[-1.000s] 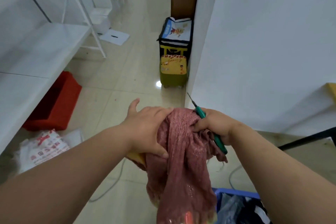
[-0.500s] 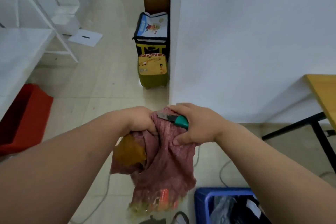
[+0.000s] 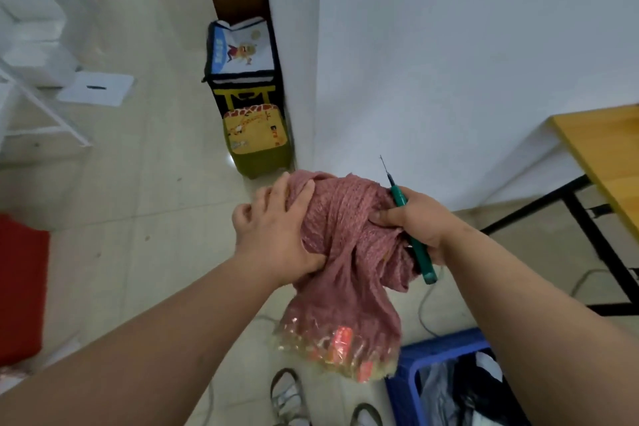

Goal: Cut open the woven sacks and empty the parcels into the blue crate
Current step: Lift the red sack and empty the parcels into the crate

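We hold a crumpled, dusty-pink woven mesh sack [image 3: 349, 245] up in front of us with both hands, and everything else is placed from it. Our left hand [image 3: 276, 235] lies on the sack's left side, palm flat against the bunched top, fingers spread and fairly straight, with the thumb tucked under a fold. Our right hand [image 3: 415, 225] is on the sack's right side, thumb pressed into the fabric while its fingers curl round a slim green-handled cutting tool [image 3: 411, 235]. The tool's thin metal blade sticks up past the top right of the sack, and its butt end juts out below the hand. The sack hangs down between our forearms; its lower end is a yellowish, translucent part with orange-red markings [image 3: 332, 346].

Below and to the right of the sack stands a blue plastic crate [image 3: 435, 346], its near corner just beside the sack's hanging hem. Dark and pale plastic-wrapped parcels [image 3: 460, 391] lie inside it. Directly beneath the sack, on the pale tiled floor [image 3: 138, 201], we see our sandalled feet [image 3: 287, 398].

Beyond the sack, against the white wall's corner, sits an olive-and-yellow box [image 3: 256, 145] with a black printed bag [image 3: 242, 62] behind it. Far left of the sack is a red bin [image 3: 20, 287]; to the right, a wooden table with black legs [image 3: 601, 156].
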Available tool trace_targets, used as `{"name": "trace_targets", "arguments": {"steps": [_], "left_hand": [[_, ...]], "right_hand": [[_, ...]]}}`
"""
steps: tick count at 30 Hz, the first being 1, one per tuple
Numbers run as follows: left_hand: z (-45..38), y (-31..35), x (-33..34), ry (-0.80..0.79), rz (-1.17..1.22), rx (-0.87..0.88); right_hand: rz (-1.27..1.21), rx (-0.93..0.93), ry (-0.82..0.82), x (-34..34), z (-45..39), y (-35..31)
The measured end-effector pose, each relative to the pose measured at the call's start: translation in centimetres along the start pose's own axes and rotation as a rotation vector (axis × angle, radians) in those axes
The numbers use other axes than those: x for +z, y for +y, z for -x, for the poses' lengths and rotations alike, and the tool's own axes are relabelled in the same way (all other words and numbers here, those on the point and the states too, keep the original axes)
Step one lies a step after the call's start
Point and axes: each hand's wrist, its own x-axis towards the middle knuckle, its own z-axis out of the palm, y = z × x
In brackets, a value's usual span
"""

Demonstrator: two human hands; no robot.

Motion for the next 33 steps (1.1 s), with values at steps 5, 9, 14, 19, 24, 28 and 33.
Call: {"name": "trace_targets", "arguments": {"steps": [5,9,14,19,24,28,33], "left_hand": [[-1.2,0.0,0.9,0.081,0.219,-0.261],[-2.7,0.5,1.5,-0.135,0.624,-0.364],[-5.6,2.0,3.8,-0.508,1.287,-0.586],[-7.3,5.0,4.3,-0.593,1.740,-0.695],[-8.0,7.6,6.4,-0.120,1.649,-0.783],[-8.1,9.1,7.2,0.085,1.096,-0.626],[-8.4,13.6,7.9,-0.114,0.689,-0.264]], "right_hand": [[-0.271,0.006,0.081,0.2,-0.8,0.6],[-0.333,-0.057,0.199,-0.3,-1.1,1.1],[-0.541,0.088,0.095,-0.5,-1.6,1.3],[-0.687,0.506,-0.264,-0.2,-2.4,3.2],[-0.223,0.336,0.069,-0.8,-4.7,4.0],[-0.113,-0.015,0.431,-3.6,-4.9,4.9],[-0.082,0.013,0.089,-4.2,-5.0,6.4]]}}
